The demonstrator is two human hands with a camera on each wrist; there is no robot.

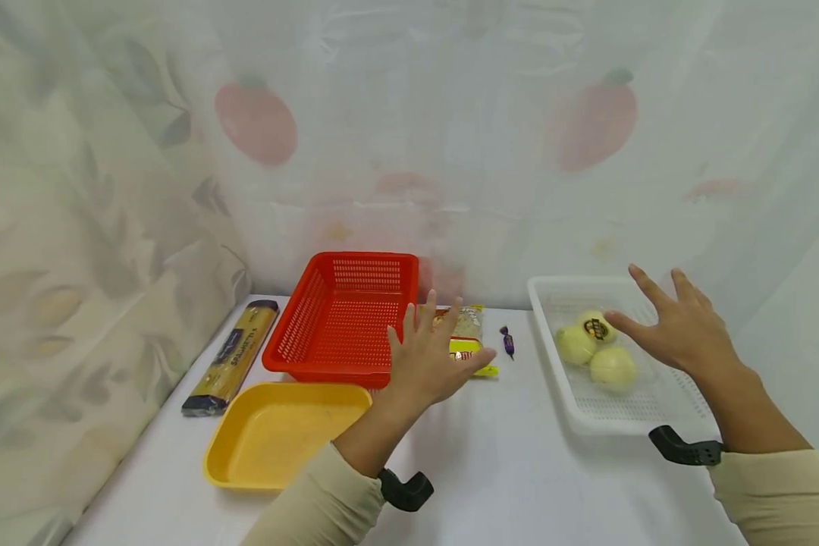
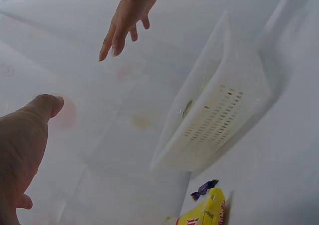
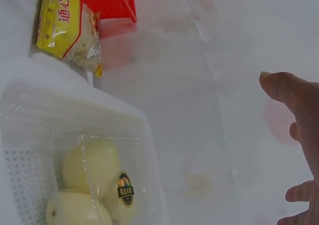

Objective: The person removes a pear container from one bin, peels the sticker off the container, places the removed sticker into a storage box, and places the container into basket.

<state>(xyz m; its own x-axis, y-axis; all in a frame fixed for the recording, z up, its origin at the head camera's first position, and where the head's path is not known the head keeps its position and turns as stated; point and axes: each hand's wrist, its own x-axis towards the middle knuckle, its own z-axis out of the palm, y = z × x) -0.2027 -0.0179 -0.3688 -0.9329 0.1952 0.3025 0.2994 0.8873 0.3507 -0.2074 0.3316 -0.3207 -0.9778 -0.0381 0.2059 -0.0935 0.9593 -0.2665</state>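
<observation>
Where curtains hang, white table (image 1: 505, 470).

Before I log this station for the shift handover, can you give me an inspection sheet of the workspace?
Surface: white table, no spills seen.
Job's things: pack of pale fruit in the white basket; noodle packet beside the red basket.
Clutter: yellow tray, spaghetti pack, purple candy.
Hands: left hand open above the noodle packet; right hand open over the white basket; both with fingers spread, holding nothing.
Cables: nothing seen.
Surroundings: fruit-print curtain behind.
</observation>
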